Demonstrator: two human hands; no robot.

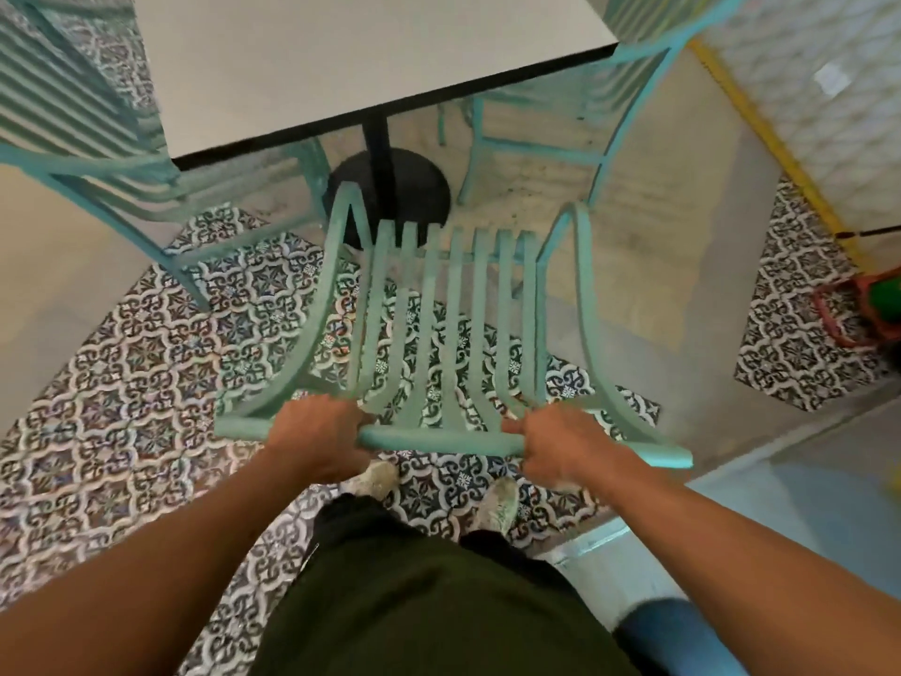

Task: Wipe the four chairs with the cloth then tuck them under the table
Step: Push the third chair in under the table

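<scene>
Both hands curled around top rail of teal chair (439, 334): left hand (317, 439) at 7 o'clock, right hand (560, 446) at 5 o'clock. Chair just before table (351, 65) edge, at centre, not yet tucked. Probably stiff metal, rather light; best held by this rail. Other chairs at 10 and 1 o'clock. Red bucket (858, 309) at 3 o'clock; contents unclear. No cloth seen.
</scene>
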